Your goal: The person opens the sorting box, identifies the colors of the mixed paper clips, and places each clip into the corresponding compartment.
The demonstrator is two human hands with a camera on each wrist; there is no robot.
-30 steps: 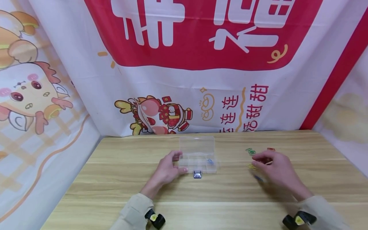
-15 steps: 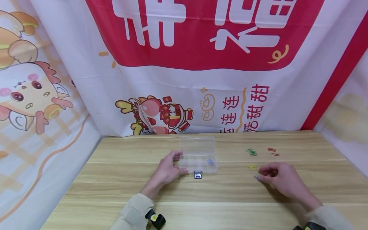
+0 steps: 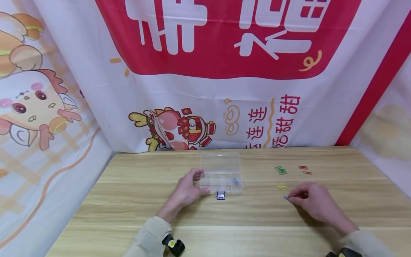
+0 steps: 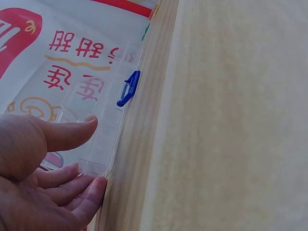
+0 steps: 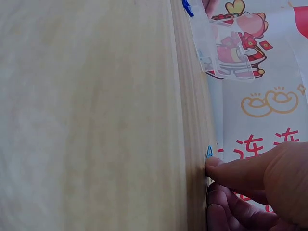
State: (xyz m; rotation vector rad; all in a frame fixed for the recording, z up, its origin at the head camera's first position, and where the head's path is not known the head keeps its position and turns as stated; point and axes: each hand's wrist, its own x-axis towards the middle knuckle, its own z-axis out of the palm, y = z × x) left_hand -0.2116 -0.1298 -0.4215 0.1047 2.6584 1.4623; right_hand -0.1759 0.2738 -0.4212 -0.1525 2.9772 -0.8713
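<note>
A clear plastic compartment box (image 3: 215,187) lies on the table with its lid (image 3: 220,162) raised at the back and a dark blue latch (image 3: 221,195) at the front. My left hand (image 3: 187,189) holds the box's left end, thumb at the front and fingers along the side. Blue paper clips (image 3: 235,181) lie in a compartment at its right end. Farther right, my right hand (image 3: 313,200) pinches a blue paper clip (image 5: 209,151) close over the table, thumb and fingertips at one end of it. The clip's other end sticks out to the left.
Yellow paper clips (image 3: 282,187) lie just behind the pinched clip. Green paper clips (image 3: 280,170) are farther back, with two red paper clips (image 3: 305,167) to their right. A printed cloth (image 3: 179,85) hangs along the table's back edge.
My right hand came from over the yellow and red clips toward the front right, then to the blue clip, which it now pinches. The left hand and box stayed in place.
</note>
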